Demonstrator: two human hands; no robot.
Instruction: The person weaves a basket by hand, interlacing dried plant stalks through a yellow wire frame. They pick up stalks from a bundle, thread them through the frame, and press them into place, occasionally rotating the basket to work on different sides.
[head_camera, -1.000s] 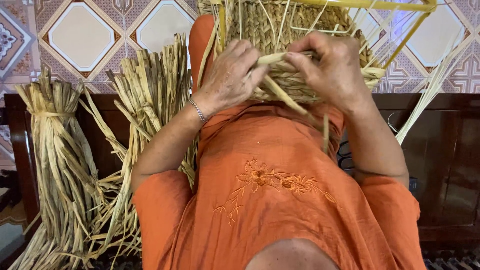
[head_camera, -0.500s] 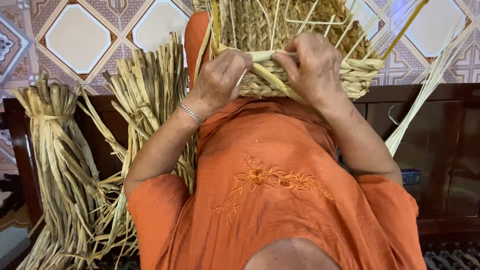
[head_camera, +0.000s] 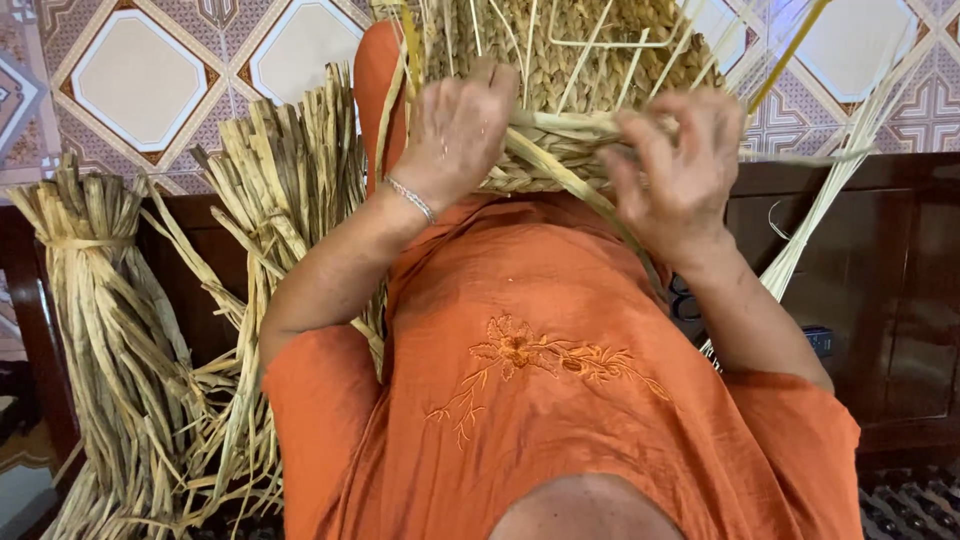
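A half-woven straw basket on a thin wire frame rests against my orange-clad lap. My left hand, with a thin bracelet at the wrist, grips the basket's woven left edge, fingers curled over the strands. My right hand pinches a flat straw strand that runs slantwise across the basket's near rim. Loose upright straw ends stick out of the weave to the right. The basket's far part is cut off by the frame's top.
Two tied bundles of dried straw stand on the left, one at the edge and one beside my left arm. Dark wooden furniture runs behind. Patterned floor tiles lie beyond.
The basket has tilted and shifted as both hands worked along its rim. My right hand has slid to the right along the strand, and my left hand has taken a higher hold.
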